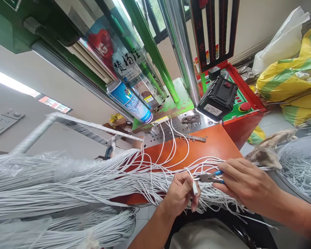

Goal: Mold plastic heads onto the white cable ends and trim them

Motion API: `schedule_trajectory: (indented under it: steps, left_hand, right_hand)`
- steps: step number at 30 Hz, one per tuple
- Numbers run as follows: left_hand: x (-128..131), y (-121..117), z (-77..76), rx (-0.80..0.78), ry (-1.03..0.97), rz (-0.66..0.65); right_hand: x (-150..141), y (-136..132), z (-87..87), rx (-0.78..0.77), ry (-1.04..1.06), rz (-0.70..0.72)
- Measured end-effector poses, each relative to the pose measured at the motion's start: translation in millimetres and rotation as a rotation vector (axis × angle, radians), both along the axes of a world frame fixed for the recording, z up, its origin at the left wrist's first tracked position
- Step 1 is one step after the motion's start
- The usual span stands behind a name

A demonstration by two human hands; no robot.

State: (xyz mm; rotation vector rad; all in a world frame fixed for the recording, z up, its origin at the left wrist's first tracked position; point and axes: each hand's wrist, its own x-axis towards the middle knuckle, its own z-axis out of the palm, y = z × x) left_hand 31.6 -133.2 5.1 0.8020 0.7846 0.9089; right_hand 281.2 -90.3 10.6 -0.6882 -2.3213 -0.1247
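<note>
My left hand (180,193) is closed around a white cable whose thick white moulded end (195,187) sticks out past the thumb. In my right hand (245,181) is a pair of cutting pliers (206,177) with blue handles. Their jaws lie right by the moulded end; whether they touch it I cannot tell. Beneath both hands spreads a large bundle of white cables (98,188), running from the left across the orange table (204,145). Several cables lead up into the metal mould plate (158,137) of the green machine.
A blue spray can (131,102) stands on the machine beside its bars. A black work lamp (217,98) and a red control box (248,117) are at right. A bin of small white pieces (300,173) stands near my right arm, yellow-green sacks (287,83) behind it.
</note>
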Motion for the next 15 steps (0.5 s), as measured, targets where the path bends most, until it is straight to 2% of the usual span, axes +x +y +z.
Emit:
schedule_trajectory:
  steps: [4, 9, 15]
  left_hand:
    - [-1, 0, -1.6, 0.016, 0.034, -0.033]
    - [-7, 2, 0.5, -0.005, 0.052, -0.106]
    - [-9, 7, 6.3, -0.022, 0.061, -0.147]
  right_hand:
    - [-4, 5, -0.3, -0.023, 0.051, -0.022]
    - [0, 15, -2.9, -0.078, 0.050, 0.129]
    - [3, 12, -3.5, -0.149, 0.006, 0.224]
